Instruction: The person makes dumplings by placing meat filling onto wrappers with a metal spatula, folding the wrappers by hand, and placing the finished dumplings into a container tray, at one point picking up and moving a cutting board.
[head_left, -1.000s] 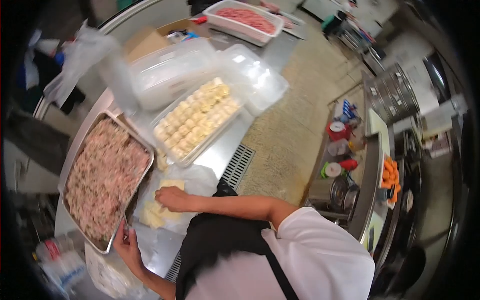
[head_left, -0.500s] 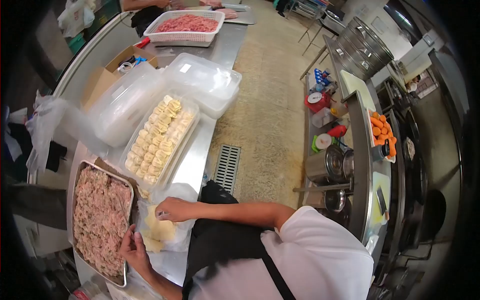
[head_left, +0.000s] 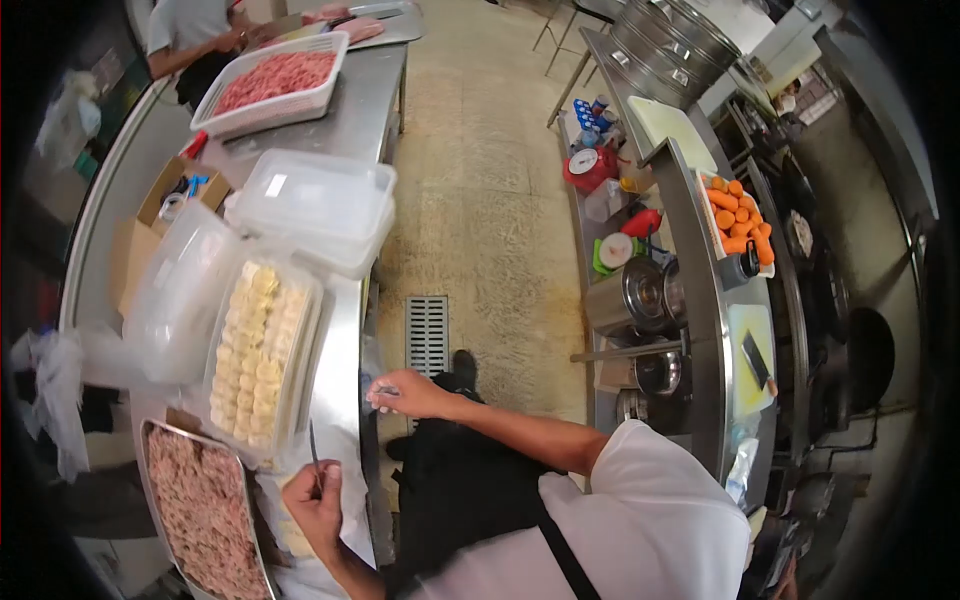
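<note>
My left hand (head_left: 315, 502) is closed round a thin metal stick (head_left: 315, 445) that points up, over the wrappers' near end of the table. Past the table's right edge, my right hand (head_left: 412, 393) is pinched on something small and greyish that I cannot make out. Pale dough wrappers (head_left: 290, 535) lie partly hidden beside my left hand. A metal tray of minced filling (head_left: 205, 515) is at the lower left. Rows of folded dumplings (head_left: 255, 360) fill a clear plastic box just beyond my left hand.
Clear lids or boxes (head_left: 310, 205) lie behind the dumplings, near a cardboard box (head_left: 150, 235). Farther back are a white basket of meat (head_left: 275, 85) and another person's arms (head_left: 205, 50). Across the aisle stand carrots (head_left: 735, 215), a knife (head_left: 757, 360) and steamers (head_left: 670, 50).
The view has swung, shifting the table leftward. My left hand has left the tray's edge and now holds the stick. My right hand has moved off the wrappers, past the table's edge.
</note>
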